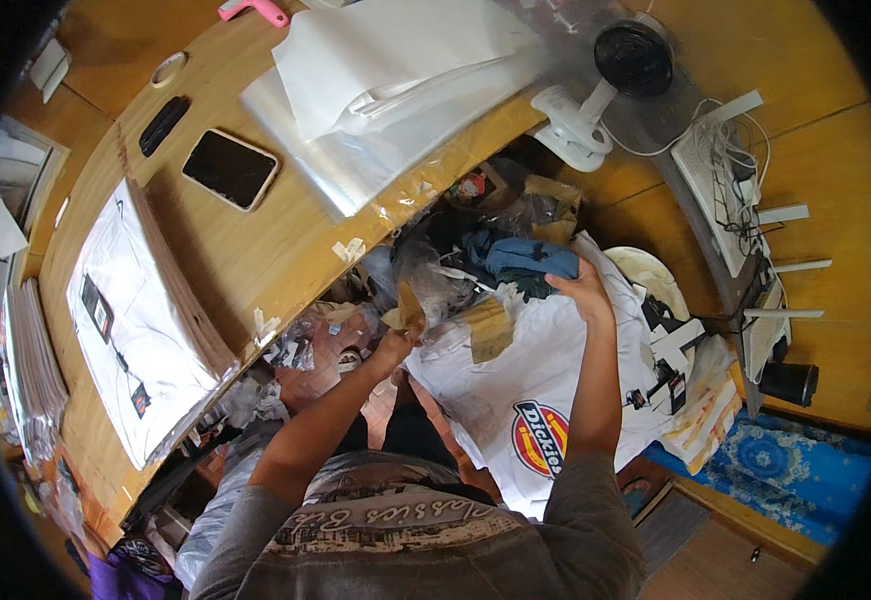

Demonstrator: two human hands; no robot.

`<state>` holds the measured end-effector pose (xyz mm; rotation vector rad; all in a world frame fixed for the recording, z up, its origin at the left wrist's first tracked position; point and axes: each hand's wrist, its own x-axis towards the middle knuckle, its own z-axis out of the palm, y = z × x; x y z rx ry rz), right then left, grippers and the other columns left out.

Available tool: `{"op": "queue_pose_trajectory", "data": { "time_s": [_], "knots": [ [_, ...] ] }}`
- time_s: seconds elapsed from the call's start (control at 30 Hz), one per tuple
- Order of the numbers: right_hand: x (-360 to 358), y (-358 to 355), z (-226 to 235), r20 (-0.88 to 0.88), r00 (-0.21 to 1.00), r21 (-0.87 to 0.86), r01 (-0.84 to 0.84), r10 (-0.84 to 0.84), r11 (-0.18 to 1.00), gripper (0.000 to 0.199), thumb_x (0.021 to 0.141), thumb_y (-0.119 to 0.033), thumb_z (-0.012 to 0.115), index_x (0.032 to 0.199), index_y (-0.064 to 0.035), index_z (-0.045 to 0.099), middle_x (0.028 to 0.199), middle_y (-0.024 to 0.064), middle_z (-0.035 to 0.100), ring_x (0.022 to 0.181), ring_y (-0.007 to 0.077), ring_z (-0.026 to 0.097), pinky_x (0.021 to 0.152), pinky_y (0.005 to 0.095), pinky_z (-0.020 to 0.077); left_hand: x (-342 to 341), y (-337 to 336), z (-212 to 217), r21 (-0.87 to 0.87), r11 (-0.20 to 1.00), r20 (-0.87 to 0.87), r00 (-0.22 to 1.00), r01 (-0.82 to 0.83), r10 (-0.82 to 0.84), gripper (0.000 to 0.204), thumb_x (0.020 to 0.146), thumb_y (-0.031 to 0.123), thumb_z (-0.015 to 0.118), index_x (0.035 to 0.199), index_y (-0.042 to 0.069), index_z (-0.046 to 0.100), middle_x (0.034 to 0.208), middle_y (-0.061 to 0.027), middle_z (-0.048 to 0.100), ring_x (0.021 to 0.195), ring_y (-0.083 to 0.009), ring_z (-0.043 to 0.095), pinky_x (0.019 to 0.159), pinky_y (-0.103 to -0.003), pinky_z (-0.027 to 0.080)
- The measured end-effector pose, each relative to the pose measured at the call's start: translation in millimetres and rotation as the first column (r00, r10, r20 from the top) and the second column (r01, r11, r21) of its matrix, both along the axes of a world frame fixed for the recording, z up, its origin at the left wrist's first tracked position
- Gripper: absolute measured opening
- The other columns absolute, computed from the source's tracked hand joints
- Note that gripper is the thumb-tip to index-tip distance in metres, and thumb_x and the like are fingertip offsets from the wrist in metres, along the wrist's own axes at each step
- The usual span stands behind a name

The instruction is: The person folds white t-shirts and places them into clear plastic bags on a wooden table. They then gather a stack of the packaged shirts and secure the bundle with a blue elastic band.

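Note:
My left hand (398,346) is closed at the edge of a crinkled clear plastic bag (440,334), beside a raised flap of brown tape (412,303). Another strip of brown tape (491,330) lies across the plastic. Farther right, my right hand (584,290) has its thumb and fingers around the end of a folded blue cloth (529,258). Below both hands a white T-shirt (466,410) with a red, yellow and blue print spreads over my lap. Dark cloth and more clear plastic lie bunched beyond the bag.
A wooden table (306,268) curves along the left, bearing a stack of bagged white shirts (146,320), a phone (231,168) and plastic sheets (396,70). A clip-on fan (634,58) sits at its far end. Right are a cable-draped white rack (721,190) and blue patterned cloth (776,465).

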<state>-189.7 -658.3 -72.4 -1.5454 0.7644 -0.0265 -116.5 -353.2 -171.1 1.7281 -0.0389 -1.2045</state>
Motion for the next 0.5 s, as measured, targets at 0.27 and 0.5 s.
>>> {"op": "queue_pose_trajectory", "data": {
  "time_s": [0.27,0.5],
  "knots": [
    [-44.3,7.1,57.4,0.223,0.851,0.555,0.29,-0.475,0.78,0.048,0.068,-0.008,0.061,0.112,-0.0044,0.042,0.107,0.0098,0.049,0.099,0.025,0.047,0.085,0.0446,0.0363,6.6,21.0,12.5,0.276,0.755,0.317,0.686,0.595,-0.656,0.087,0.065,0.058,0.053,0.115,-0.01,0.03,0.111,-0.0266,0.043,0.104,-0.0326,0.044,0.083,-0.037,0.037],
    [-86.8,31.8,157.0,0.399,0.712,0.4,0.432,-0.578,0.808,0.056,0.064,-0.007,0.061,0.114,0.0024,0.037,0.109,0.0148,0.045,0.1,0.0278,0.045,0.086,0.0395,0.0372,26.5,15.0,54.3,0.536,0.352,0.165,0.314,0.767,-0.935,0.05,0.065,0.038,0.06,0.098,0.0,0.054,0.091,-0.016,0.058,0.084,-0.0317,0.056,0.074,-0.035,0.044]
  ]
}}
